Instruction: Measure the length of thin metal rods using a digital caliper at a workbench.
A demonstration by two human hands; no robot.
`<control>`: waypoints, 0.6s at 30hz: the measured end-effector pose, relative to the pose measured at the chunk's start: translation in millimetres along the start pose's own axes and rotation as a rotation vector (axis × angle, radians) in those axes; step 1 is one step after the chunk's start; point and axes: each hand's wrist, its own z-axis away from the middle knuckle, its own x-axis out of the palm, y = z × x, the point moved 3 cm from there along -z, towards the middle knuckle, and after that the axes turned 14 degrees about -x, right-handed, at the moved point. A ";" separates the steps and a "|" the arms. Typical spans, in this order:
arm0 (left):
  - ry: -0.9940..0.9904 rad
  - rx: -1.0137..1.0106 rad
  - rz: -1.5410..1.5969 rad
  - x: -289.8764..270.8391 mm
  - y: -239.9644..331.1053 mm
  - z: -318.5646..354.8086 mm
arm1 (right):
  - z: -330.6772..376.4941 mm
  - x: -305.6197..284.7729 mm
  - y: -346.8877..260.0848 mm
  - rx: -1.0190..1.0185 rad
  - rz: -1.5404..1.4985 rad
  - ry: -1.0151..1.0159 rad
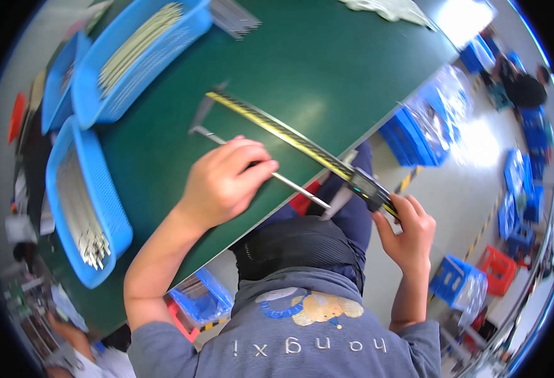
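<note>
A thin metal rod (297,187) is pinched between the thumb and fingers of my left hand (230,179), above the green table (182,75). My right hand (408,232) grips a digital caliper (283,135) by its display end, thumb and fingers closed round it. The caliper's yellow-and-black beam slants up to the left, its fixed jaw at the far end and its sliding jaw beside the display. The rod lies lengthwise between the two jaws, roughly parallel to the beam. Whether both rod ends touch the jaws I cannot tell, as the jaws are blurred.
Blue plastic baskets (110,195) with many thin rods stand on the table at left. More grey rods (236,19) lie at the back, near a white cloth (393,9). Blue crates (409,135) and a red crate (496,269) sit on the floor at right. Other people work farther off.
</note>
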 end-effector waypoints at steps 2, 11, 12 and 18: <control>0.008 -0.018 0.030 -0.9 2.3 1.8 | 0.8 -0.8 0.6 -0.007 0.016 0.012; 0.011 -0.073 0.084 4.5 -0.4 9.8 | 2.2 -0.4 4.6 -0.015 -0.018 -0.036; 0.009 -0.076 0.092 4.8 -0.8 9.5 | 3.7 -1.7 4.7 0.005 -0.018 -0.022; 0.043 -0.046 0.046 -4.6 -1.4 3.3 | -4.1 -1.9 3.9 0.008 -0.013 -0.009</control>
